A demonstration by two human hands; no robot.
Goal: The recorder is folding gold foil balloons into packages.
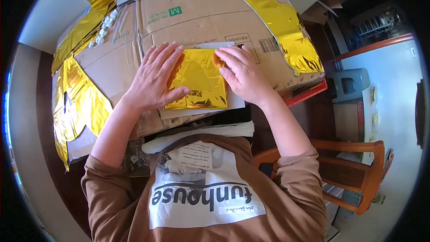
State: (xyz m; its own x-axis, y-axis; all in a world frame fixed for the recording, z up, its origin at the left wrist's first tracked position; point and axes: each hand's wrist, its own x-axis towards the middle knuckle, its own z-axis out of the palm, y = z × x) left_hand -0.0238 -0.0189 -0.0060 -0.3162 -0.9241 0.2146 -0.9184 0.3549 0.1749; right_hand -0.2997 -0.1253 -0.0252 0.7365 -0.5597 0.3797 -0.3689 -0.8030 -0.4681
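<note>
Your left hand (154,76) lies flat, fingers spread, on the gold foil (199,85); your right hand (242,74) presses its right edge, fingers together. The foil sits between your fingertips on white card (235,101). Probably light, crinkly, slippery, easily torn: grip the edges.

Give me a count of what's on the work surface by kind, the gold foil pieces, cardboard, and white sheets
Gold foil pieces: 4, one under left hand and right hand, others
Flattened cardboard: 1
White sheet under the foil: 1
Total: 6
</note>
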